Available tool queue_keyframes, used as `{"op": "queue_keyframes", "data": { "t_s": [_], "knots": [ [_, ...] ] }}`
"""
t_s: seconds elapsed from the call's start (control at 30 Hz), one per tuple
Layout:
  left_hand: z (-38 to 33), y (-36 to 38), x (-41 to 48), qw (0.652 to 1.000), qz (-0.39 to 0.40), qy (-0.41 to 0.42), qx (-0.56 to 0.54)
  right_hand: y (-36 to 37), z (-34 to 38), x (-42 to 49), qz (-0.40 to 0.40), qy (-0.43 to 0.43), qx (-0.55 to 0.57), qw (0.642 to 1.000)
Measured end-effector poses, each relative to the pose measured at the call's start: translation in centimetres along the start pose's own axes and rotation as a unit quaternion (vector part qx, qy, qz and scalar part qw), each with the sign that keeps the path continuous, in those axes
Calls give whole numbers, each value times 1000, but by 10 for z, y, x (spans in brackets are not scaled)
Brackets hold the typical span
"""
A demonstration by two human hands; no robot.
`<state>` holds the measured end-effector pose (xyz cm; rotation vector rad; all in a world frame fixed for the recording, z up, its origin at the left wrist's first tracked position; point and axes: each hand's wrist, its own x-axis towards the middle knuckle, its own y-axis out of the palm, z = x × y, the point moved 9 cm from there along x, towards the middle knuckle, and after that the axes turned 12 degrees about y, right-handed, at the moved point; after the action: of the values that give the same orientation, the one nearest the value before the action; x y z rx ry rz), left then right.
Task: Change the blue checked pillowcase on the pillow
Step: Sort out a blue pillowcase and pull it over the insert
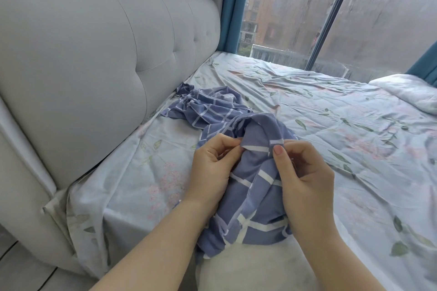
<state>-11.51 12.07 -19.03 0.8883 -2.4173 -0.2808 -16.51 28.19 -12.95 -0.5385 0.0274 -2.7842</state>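
Head view: left hand [212, 165] and right hand [305, 179] both pinched the bunched edge of the blue checked cotton pillowcase [250, 186], which trailed across the pale floral bed sheet [331, 125] toward the grey tufted headboard [106, 54]. A white pillow [248, 269] lay under it, near the camera.

head: worn on person's head | faces forward and down across pale floral bed sheet [331, 106] toward rain-streaked glass window [295, 7] | near: bed edge directly below
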Motion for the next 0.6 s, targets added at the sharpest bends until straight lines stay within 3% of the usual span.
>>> {"op": "queue_keyframes", "data": {
  "t_s": [0.17, 0.37, 0.6],
  "knots": [
    [-2, 2, 4, 999, 45, -6, 0, 0, -6, 6, 39, -26, -33, 998],
    [2, 22, -2, 987, 151, -40, -24, 1, -2, 5, 67, -61, -70, 993],
    [16, 15, 3, 996, 59, -67, -31, -8, -14, 10, 5, 1, -60, 998]
  ]
}}
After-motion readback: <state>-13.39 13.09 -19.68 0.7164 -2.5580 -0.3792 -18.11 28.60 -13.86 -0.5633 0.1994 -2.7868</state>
